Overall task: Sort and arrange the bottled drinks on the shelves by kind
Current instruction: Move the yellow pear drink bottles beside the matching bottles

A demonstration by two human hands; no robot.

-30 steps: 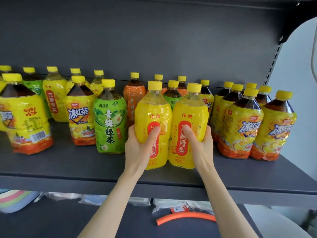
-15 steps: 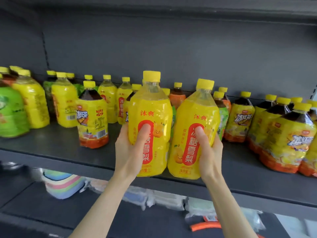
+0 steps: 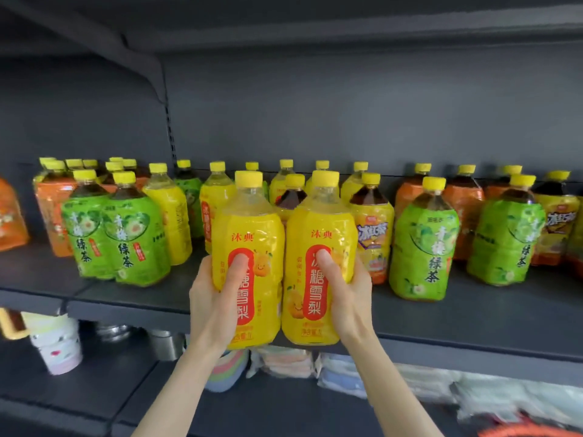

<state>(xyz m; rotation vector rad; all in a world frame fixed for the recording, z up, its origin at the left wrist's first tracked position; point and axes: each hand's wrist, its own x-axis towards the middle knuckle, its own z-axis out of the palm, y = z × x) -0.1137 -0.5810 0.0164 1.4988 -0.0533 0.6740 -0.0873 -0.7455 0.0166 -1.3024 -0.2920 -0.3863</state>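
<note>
Gripping one yellow-capped yellow plastic pear-drink bottle (image 3: 249,222) in left hand (image 3: 211,307), its twin (image 3: 321,222) in right hand (image 3: 350,301), touching, just off dark grey metal shelf (image 3: 473,313) front edge; keep upright, set beside matching yellow bottles (image 3: 214,200) mid-shelf, labels out.

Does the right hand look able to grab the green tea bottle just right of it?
Probably not yet: the right hand is full, gripping a yellow pear-drink bottle. The green tea bottle itself stands unblocked at the front of the shelf.
</note>
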